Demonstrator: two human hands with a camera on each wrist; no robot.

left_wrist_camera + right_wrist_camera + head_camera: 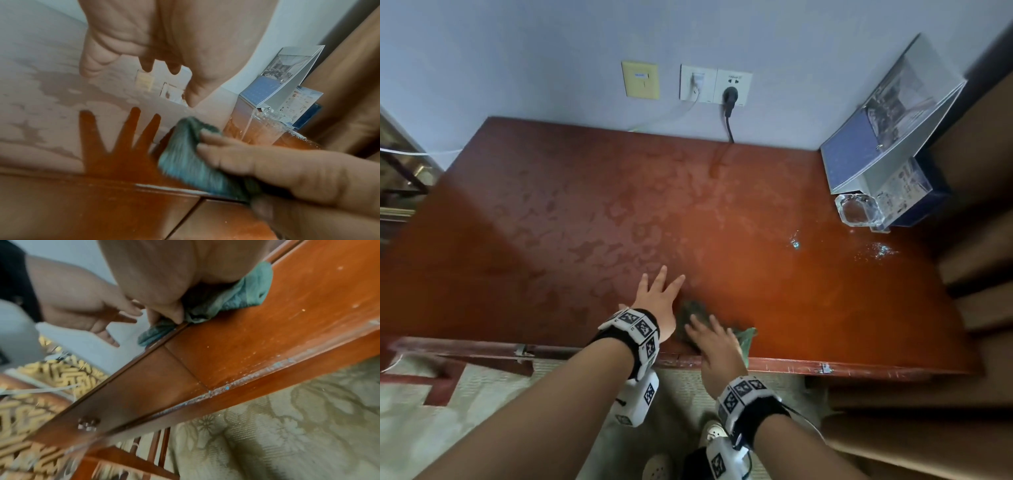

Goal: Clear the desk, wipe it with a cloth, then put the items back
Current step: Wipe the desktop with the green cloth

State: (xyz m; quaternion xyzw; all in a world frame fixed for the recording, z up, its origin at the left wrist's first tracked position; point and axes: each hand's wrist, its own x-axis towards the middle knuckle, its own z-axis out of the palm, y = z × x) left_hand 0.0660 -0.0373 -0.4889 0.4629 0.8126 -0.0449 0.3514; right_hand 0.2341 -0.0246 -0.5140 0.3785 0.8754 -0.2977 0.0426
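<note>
A dark green cloth (pixel 690 310) lies bunched at the front edge of the red-brown wooden desk (pixel 585 212). My right hand (pixel 714 339) lies flat on top of it, fingers stretched over the cloth (pixel 185 154). In the right wrist view the thumb bears down on the cloth (pixel 246 290) at the desk's lip. My left hand (pixel 659 291) hovers just left of the cloth, fingers spread and holding nothing; its shadow falls on the desk. Damp blotches cover the left and middle of the desktop.
At the desk's back right corner stand a desk calendar (pixel 887 123), a clear sign holder (pixel 904 192) and a glass ashtray (pixel 856 210). A black plug (pixel 729 97) and a white charger (pixel 697 82) sit in wall sockets. A brown curtain (pixel 979 240) borders the right side.
</note>
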